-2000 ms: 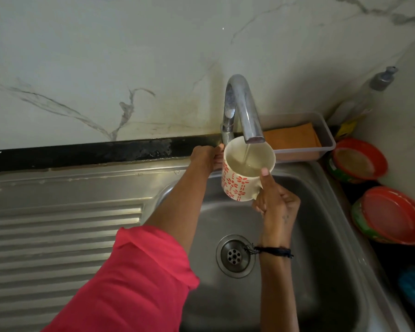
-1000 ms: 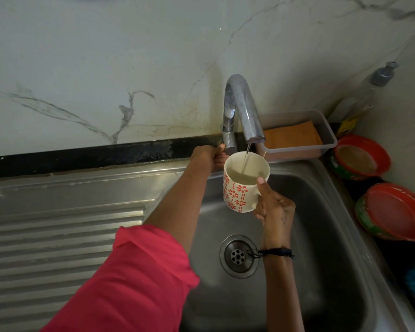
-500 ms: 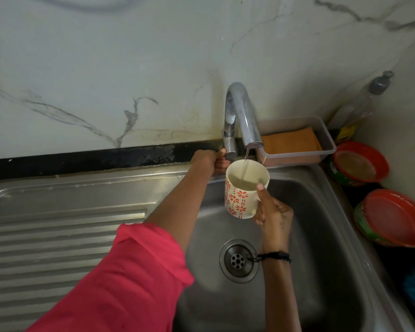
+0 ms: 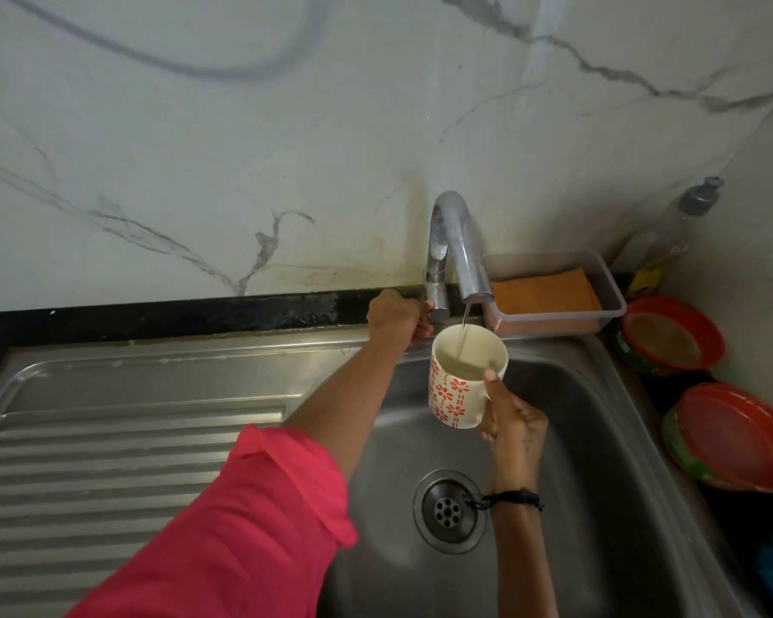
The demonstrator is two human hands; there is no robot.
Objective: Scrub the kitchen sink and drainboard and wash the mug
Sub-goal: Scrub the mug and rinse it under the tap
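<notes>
A white mug with a red flower pattern is held upright over the steel sink basin, under the chrome tap. A thin stream of water runs from the spout into the mug, which is partly full. My right hand grips the mug by its handle side, thumb on the rim. My left hand is curled round the tap's handle at the tap's base. The ribbed drainboard lies to the left of the basin. The drain shows below the mug.
A clear plastic tub holding an orange cloth sits behind the basin at the right. Two red-rimmed round containers and a soap bottle stand on the dark counter at the far right. A marble wall rises behind.
The mug has dropped a little below the spout and the stream has thinned. My left hand stays on the tap handle. The camera has tilted up slightly.
</notes>
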